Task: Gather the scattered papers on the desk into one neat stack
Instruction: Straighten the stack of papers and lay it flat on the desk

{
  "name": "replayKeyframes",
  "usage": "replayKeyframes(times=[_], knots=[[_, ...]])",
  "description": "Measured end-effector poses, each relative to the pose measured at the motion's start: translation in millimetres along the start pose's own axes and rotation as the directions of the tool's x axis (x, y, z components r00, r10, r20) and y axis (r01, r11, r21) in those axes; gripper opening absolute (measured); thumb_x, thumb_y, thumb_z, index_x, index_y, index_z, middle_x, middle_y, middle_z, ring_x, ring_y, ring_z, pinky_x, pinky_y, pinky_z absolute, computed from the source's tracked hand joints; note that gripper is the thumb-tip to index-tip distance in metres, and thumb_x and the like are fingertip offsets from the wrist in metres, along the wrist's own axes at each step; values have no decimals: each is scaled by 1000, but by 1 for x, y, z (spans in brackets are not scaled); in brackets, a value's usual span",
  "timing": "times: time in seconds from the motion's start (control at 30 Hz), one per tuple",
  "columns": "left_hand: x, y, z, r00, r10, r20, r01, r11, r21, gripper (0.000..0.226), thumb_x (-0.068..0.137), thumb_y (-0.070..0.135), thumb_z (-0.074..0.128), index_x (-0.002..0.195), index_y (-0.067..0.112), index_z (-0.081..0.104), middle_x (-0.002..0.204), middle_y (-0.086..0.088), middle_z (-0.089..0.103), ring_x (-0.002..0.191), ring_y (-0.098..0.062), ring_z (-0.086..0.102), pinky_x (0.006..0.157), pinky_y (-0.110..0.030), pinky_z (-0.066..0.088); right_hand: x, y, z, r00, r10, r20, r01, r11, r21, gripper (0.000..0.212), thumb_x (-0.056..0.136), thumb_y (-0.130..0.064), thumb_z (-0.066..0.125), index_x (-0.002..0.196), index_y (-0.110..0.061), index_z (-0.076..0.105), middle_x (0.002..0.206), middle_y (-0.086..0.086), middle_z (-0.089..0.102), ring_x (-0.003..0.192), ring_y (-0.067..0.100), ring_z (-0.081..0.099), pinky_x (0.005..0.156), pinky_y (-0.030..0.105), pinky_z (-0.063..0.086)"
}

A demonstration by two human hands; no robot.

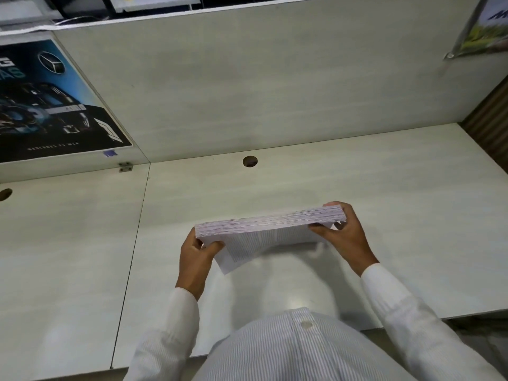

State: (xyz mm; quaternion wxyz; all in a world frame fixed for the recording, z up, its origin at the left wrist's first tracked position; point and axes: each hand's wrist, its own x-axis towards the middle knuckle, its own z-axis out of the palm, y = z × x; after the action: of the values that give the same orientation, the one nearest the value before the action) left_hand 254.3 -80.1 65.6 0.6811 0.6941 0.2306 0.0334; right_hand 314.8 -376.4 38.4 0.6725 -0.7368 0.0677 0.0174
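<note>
Both hands, left hand (196,250) and right hand (342,232), grip paper stack (270,222) upright above table (384,204); squaring step. Next: tap edges, lay flat.

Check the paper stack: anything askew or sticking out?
Yes. One printed sheet hangs crooked out of the stack, its corner poking below near the left hand. The rest looks squared; the right hand grips the other end.

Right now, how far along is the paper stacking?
Done: the sheets are gathered into one thick white paper stack. In hand: the left grip and right grip hold its two ends, with the stack on edge over the pale woodgrain desk. Left: the front printed sheet hangs skewed below the rest, so it needs squaring before the stack is laid flat.
</note>
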Motion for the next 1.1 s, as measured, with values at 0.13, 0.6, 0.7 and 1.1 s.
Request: replayKeyframes(times=[0.13,0.6,0.7,1.1], knots=[[-3,-1,2,999,22,-34,-21,999,46,36,82,-13,59,100,18,65,94,3,69,84,-11,63,69,-16,47,-2,5,-1,999,21,44,-21,1000,3,61,65,0,89,115,-15,58,113,-3,63,102,9,62,90,17,49],[8,41,-18,964,177,198,-262,743,615,22,80,9,70,90,29,71,82,15,71,77,-5,64,68,-20,49,4,3,-2,998,17,55,-17,1000,-5,23,79,-7,82,98,-7,70,98,4,72,90,11,66,81,17,50],[15,60,-5,899,212,382,-433,309,847,17,83,24,67,98,30,69,88,11,70,83,-17,64,68,-28,48,5,1,-3,997,25,71,-27,999,28,24,79,-6,81,99,-4,69,95,4,71,87,9,65,78,15,50],[34,58,93,767,156,623,-598,-180,781,11,93,25,50,99,23,59,92,0,69,84,-27,66,60,-28,31,12,-2,7,993,116,-13,-115,991,64,45,79,-11,82,120,-13,64,126,5,64,119,16,59,81,7,47]])
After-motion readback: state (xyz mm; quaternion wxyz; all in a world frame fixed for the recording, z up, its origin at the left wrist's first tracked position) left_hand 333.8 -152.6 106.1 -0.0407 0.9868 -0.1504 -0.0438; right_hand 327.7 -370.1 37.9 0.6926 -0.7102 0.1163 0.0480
